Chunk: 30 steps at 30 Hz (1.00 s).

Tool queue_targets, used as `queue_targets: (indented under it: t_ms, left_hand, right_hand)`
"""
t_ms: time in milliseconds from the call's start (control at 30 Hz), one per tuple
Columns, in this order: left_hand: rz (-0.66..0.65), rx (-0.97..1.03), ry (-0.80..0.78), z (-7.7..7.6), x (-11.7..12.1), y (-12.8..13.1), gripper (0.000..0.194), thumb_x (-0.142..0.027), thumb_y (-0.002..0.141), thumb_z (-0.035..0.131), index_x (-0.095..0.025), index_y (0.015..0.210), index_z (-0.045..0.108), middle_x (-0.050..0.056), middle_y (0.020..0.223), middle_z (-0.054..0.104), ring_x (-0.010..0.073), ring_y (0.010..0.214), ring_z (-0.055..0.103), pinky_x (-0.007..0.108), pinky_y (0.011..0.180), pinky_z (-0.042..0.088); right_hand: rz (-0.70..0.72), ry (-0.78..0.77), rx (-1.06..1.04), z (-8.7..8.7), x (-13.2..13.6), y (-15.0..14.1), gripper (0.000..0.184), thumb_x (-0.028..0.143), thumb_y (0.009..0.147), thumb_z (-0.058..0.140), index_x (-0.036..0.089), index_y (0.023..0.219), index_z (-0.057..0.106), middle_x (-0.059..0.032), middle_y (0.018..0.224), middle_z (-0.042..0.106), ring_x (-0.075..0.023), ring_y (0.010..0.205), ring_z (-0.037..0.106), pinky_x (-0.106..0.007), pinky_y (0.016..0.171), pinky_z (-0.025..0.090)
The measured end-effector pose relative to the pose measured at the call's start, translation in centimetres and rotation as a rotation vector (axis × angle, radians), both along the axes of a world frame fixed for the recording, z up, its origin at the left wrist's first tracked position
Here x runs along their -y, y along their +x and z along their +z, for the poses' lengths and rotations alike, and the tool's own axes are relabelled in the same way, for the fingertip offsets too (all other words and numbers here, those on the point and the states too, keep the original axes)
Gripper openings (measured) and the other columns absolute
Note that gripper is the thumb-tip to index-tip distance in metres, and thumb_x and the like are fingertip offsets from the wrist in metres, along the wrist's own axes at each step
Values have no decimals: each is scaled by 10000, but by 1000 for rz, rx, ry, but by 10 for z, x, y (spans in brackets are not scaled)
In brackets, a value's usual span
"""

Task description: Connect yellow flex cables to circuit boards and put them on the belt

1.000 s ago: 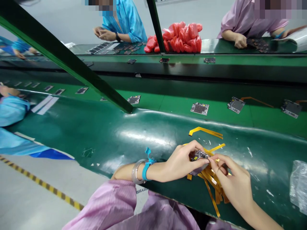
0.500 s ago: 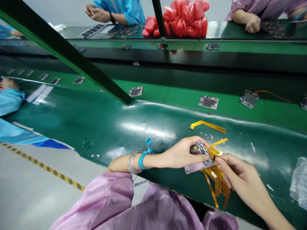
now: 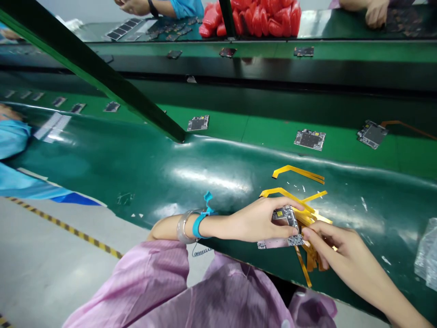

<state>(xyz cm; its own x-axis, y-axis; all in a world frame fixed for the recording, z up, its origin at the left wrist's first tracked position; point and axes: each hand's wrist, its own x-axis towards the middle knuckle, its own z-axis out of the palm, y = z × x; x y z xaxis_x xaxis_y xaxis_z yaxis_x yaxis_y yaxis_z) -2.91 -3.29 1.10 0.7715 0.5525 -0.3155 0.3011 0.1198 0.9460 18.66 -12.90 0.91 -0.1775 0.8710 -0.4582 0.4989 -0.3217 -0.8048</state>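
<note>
My left hand (image 3: 252,224) grips a small circuit board (image 3: 282,215) between thumb and fingers, its yellow square and metal parts showing. At the board's right edge, my right hand (image 3: 336,243) is pinched closed on the end of an orange flex cable, mostly hidden by the fingers. A heap of flex cables (image 3: 311,262) lies on the green mat beneath and between both hands. One separate flex cable (image 3: 298,172) rests just beyond them. A blue wrist strap (image 3: 200,225) and a clear bangle circle my left wrist.
Ahead runs a green conveyor belt (image 3: 235,125) carrying circuit boards, one board (image 3: 372,134) with a cable attached. A slanted green post (image 3: 136,98) crosses the left side. Clear plastic bags (image 3: 426,255) lie at right. Red packets (image 3: 252,18) and co-workers' hands are across the line.
The board in my left hand has turned flatter, showing more of its face. My right fingertips stay by its edge. Boards on the near belt have shifted right, and the view has tipped down.
</note>
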Motion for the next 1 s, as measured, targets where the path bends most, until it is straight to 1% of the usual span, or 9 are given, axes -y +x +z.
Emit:
queue_targets:
  t_ms: [67, 133, 300, 400, 600, 767, 833, 933, 1000]
  left_hand:
    - [-18, 10, 5, 1, 0, 0, 425, -241, 874, 738, -219, 1289, 650, 66, 1263, 716, 226, 1091, 693, 375, 963, 572]
    - [-30, 16, 15, 3, 1, 1, 410, -234, 873, 736, -213, 1276, 660, 70, 1278, 713, 236, 1132, 684, 382, 989, 567]
    - [-18, 32, 26, 4, 1, 1, 399, -221, 874, 736, -223, 1267, 666, 62, 1232, 730, 200, 1008, 709, 357, 923, 587]
    - [-57, 15, 43, 5, 1, 1, 411, -222, 866, 748, -218, 1269, 672, 56, 1163, 747, 177, 913, 711, 318, 854, 586]
    - [-116, -34, 88, 4, 0, 2, 422, -261, 872, 748, -209, 1283, 668, 28, 1015, 757, 158, 818, 690, 277, 764, 561]
    - [-139, -24, 58, 4, -1, 2, 402, -285, 870, 756, -220, 1257, 670, 39, 1092, 747, 162, 869, 687, 273, 773, 550]
    - [-123, -17, 51, 4, -2, 3, 326, -267, 868, 744, -200, 1181, 680, 43, 1095, 739, 161, 879, 673, 270, 766, 545]
    - [-115, -61, 52, 4, -4, 6, 166, -258, 827, 752, -179, 942, 661, 11, 924, 717, 143, 787, 631, 245, 681, 512]
    - [-115, -83, 60, 2, -5, 8, 199, -271, 781, 782, -182, 816, 608, -16, 807, 669, 131, 726, 588, 227, 619, 467]
  right_hand:
    - [41, -14, 9, 1, -1, 1, 458, 555, 996, 470, 237, 675, 542, 36, 559, 480, -140, 488, 505, -263, 474, 380]
    - [64, -30, 6, 3, -2, 1, 459, 554, 996, 467, 236, 671, 531, 39, 560, 458, -135, 485, 482, -263, 474, 366]
    - [67, -60, -14, 5, -3, 1, 455, 555, 997, 468, 236, 676, 518, 43, 563, 447, -131, 483, 476, -259, 474, 365]
    - [103, -85, -58, 4, -4, 2, 452, 548, 995, 477, 233, 673, 507, 40, 592, 461, -122, 483, 470, -255, 466, 368]
    - [133, -179, -143, -3, -3, 7, 422, 531, 1005, 486, 234, 717, 568, 56, 563, 463, -118, 474, 464, -247, 482, 370]
    - [140, -186, -170, -4, -3, 8, 422, 520, 1006, 503, 229, 711, 579, 61, 520, 478, -117, 474, 486, -249, 506, 389]
    - [114, -190, -192, -4, -4, 6, 412, 519, 1006, 501, 233, 720, 577, 65, 490, 475, -120, 460, 488, -251, 500, 406]
    - [97, -230, -233, -4, -5, 3, 405, 525, 1006, 503, 239, 728, 575, 60, 498, 495, -123, 452, 498, -247, 471, 429]
    - [95, -259, -265, -4, -4, 3, 440, 546, 1005, 502, 241, 692, 560, 39, 525, 545, -134, 472, 536, -252, 476, 468]
